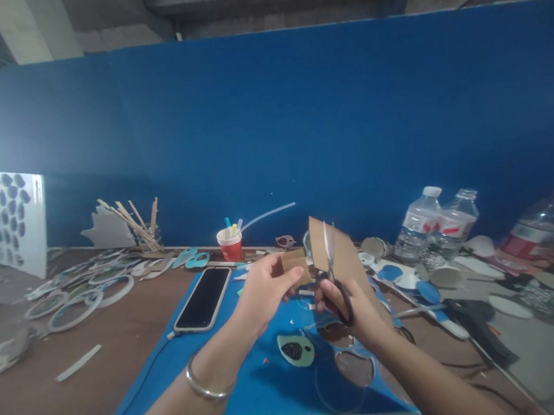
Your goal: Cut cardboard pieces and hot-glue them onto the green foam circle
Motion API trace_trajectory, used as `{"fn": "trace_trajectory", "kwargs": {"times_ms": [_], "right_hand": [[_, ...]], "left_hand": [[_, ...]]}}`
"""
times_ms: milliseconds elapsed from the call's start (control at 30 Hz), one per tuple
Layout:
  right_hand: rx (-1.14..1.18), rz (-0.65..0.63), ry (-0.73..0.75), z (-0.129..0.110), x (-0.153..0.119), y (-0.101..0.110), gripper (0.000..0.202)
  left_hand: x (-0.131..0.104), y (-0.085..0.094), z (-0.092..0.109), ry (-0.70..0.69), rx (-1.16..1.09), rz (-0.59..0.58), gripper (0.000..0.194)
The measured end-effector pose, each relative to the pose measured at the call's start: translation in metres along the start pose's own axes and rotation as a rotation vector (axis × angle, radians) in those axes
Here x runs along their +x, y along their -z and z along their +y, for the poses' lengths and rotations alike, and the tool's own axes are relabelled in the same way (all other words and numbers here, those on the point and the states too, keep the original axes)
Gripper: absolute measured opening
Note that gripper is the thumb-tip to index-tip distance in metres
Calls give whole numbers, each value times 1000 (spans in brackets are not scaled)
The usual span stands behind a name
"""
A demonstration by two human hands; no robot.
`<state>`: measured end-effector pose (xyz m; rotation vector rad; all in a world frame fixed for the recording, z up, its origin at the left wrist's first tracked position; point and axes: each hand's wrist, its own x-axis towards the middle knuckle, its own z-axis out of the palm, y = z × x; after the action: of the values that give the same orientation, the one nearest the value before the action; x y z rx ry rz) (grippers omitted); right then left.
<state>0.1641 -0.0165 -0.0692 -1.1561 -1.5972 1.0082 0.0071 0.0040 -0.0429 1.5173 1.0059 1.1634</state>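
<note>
My left hand (264, 291) pinches a small brown piece of cardboard (295, 263) between thumb and fingers. Through the handles of a pair of scissors (330, 257) go the fingers of my right hand (357, 313), with the blades pointing up and away. Directly behind the blades stands a larger tilted sheet of brown cardboard (350, 253); whether my right hand also grips it I cannot tell. Below my hands, a pale green bird cutout (296, 350) with a dark wing lies on the blue mat (253, 388). Clear plastic with rounded cut-out shapes rests by it, under my right wrist.
A phone (204, 299) with a cable lies at the mat's left. Behind stand a red cup (231, 244) of straws and a jar of wooden sticks (149, 233). White rings (77, 311) spread leftward. Bottles (419, 222) and a glue gun (478, 326) are on the right.
</note>
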Motion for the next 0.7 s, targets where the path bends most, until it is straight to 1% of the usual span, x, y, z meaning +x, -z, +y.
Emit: {"fn": "trace_trajectory", "kwargs": {"times_ms": [67,167,233,300,367,500,600,700], "right_hand": [[-19,-71,-2,-4,-1,5,46],[39,-263,-126,-3,-3,9,40],[54,-322,-184,0,-4,8,38],[-14,-322,-173,3,-5,8,37],[-98,-315,-157,4,-5,7,37],[-120,-287,-160,6,-5,5,38],[-96,-240,-144,9,-5,2,37],[-101,-231,-138,11,-5,-2,36]], "left_hand": [[0,3,5,-2,-14,-24,21],[1,8,10,36,-74,-86,20],[1,11,11,80,-105,-143,17],[0,12,10,106,-88,-192,15],[0,13,9,100,-45,-205,12],[2,13,6,54,14,-164,12],[3,13,4,44,40,-138,15],[4,13,2,35,55,-125,16]]}}
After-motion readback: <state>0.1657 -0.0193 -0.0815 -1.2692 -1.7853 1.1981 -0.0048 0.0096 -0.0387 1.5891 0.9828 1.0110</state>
